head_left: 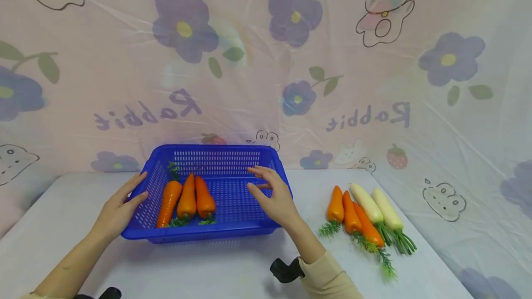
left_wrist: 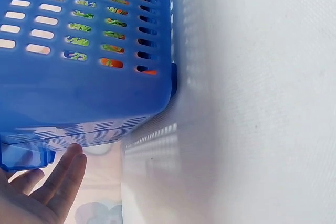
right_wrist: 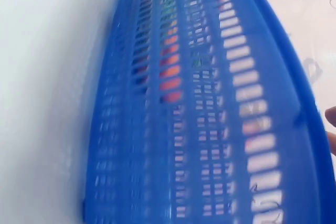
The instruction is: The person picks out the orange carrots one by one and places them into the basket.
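A blue plastic basket point(head_left: 245, 206) with slotted walls stands on the white table. Three orange carrots point(head_left: 188, 197) with green tops lie inside its left half. My left hand point(head_left: 112, 213) grips the basket's left rim, thumb over the edge; in the left wrist view its fingers point(left_wrist: 68, 182) reach beside the wall. Over the right end of the basket is my right hand point(head_left: 276, 197), fingers loosely bent and parted from the thumb, with nothing between them. Its fingertips just show past the rim at the edge of the right wrist view.
To the right of the basket, three more carrots point(head_left: 351, 216) lie on the table point(head_left: 199, 271) beside two white radishes point(head_left: 371, 204) with green stems. A patterned curtain point(head_left: 249, 68) hangs behind the table.
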Demonstrator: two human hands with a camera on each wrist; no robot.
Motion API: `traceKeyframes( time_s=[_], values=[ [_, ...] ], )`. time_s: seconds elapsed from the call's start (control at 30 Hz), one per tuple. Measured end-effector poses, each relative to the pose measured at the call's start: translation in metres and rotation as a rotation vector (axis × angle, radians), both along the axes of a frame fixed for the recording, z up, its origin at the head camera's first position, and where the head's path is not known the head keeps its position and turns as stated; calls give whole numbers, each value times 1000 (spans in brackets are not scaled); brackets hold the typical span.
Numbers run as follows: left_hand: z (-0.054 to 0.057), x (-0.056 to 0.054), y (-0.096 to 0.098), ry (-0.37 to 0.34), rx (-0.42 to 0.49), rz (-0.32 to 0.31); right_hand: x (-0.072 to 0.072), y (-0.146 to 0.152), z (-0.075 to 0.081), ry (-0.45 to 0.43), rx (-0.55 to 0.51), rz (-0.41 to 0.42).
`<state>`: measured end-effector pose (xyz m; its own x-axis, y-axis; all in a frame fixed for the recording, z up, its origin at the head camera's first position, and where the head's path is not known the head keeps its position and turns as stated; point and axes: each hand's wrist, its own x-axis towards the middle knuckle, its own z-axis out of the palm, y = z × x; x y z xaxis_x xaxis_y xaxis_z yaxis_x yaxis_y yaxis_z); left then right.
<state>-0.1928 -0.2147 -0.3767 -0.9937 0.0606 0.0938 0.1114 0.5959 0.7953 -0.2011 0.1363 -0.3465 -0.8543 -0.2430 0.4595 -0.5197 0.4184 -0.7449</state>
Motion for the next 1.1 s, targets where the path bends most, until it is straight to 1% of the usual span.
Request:
traceKeyframes(
  time_s=[0.13,0.27,0.43,0.57,0.67,0.73,0.87,1.0,1.1],
  values=[
    [0,1,-2,-5,3,0,2,16,-2,27,30,-58],
    [-1,2,-3,-11,8,-5,1,34,-6,38,19,-128],
    [-3,2,-3,-22,1,0,0,57,-13,30,9,-201],
    [-4,3,-3,-25,3,-3,1,74,-19,17,14,-285],
    [-4,3,-2,-27,7,-5,-1,86,-24,6,14,-328],
    [-4,3,-2,-30,8,-3,-2,94,-27,-8,13,-343],
    [-2,3,-1,-36,4,0,-2,105,-30,-66,21,-379],
    [-1,2,0,-30,-1,0,-2,114,-32,-96,37,-408],
    [-1,1,1,-28,-4,-1,-1,121,-34,-128,85,-448]
  ],
)
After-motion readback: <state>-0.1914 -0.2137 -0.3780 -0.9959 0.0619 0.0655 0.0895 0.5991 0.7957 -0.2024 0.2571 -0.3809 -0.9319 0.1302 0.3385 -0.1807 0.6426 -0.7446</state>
